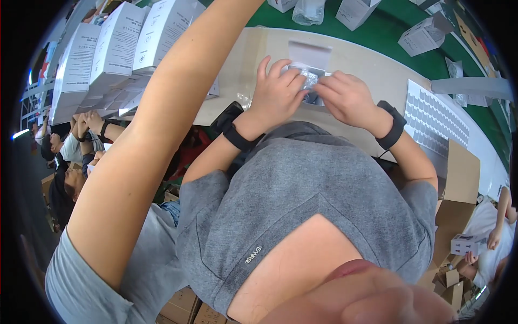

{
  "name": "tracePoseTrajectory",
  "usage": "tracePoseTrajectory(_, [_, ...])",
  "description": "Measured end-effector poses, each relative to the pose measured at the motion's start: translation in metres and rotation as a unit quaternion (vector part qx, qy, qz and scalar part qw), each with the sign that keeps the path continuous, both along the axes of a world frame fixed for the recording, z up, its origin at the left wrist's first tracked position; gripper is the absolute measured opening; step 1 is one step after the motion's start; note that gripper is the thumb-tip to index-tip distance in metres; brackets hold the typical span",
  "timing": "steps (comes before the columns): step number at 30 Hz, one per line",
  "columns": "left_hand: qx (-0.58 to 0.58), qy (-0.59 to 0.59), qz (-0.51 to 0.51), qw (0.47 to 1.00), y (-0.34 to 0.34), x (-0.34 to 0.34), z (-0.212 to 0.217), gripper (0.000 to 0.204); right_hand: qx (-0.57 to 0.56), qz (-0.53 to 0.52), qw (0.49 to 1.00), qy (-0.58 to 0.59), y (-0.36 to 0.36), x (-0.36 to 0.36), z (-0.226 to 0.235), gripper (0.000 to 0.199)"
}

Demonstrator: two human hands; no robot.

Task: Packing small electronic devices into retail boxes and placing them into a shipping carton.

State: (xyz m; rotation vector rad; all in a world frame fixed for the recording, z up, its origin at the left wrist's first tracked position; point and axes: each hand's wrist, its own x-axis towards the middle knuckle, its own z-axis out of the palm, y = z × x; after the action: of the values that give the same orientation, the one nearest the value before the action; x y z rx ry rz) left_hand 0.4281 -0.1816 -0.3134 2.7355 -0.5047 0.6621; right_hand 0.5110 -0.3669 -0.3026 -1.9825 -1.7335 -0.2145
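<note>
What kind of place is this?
Probably a packing workshop: several matching white boxes stand at the left, what looks like a sheet of labels lies at the right, and the left hand and right hand are at an open box.

Dark print (127,28) marked the white boxes (114,51) at your left; small metal letters (253,255) stood on your grey shirt (307,173).
</note>
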Motion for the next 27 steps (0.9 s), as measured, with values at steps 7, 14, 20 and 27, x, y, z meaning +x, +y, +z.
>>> tracePoseTrajectory(7, [-0.020,0.033,-0.009,0.999,0.009,0.000,-0.001,0.023,-0.091,0.026,0.994,-0.049,0.014,0.015,0.005,0.039])
tracePoseTrajectory(14, [-0.129,0.049,-0.092,0.986,0.021,0.012,0.003,0.017,-0.133,0.014,0.988,-0.072,0.022,0.020,0.006,0.031])
tracePoseTrajectory(20, [-0.005,0.030,-0.074,0.997,0.022,0.013,0.013,0.011,-0.071,0.072,0.992,-0.077,0.010,0.031,0.013,0.020])
tracePoseTrajectory(27, [0.171,0.134,-0.032,0.976,0.010,0.023,0.031,0.012,-0.029,0.085,0.995,-0.041,0.007,0.011,0.011,0.018])
